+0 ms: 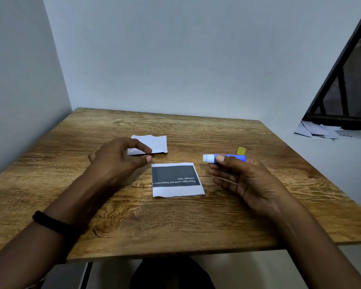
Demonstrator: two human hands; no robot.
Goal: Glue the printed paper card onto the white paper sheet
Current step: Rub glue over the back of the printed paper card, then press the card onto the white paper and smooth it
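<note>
Head view: one printed card (176, 180), one white sheet (152, 143); right hand (246, 180) grips one glue stick (224, 158), left hand (117, 159) half-open.

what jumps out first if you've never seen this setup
The printed card lies face up mid-table, its dark panel reading upside down to the wearer. The right hand holds a blue glue stick beside it, white end leftward; the left hand hovers by the white paper sheet farther back.
</note>
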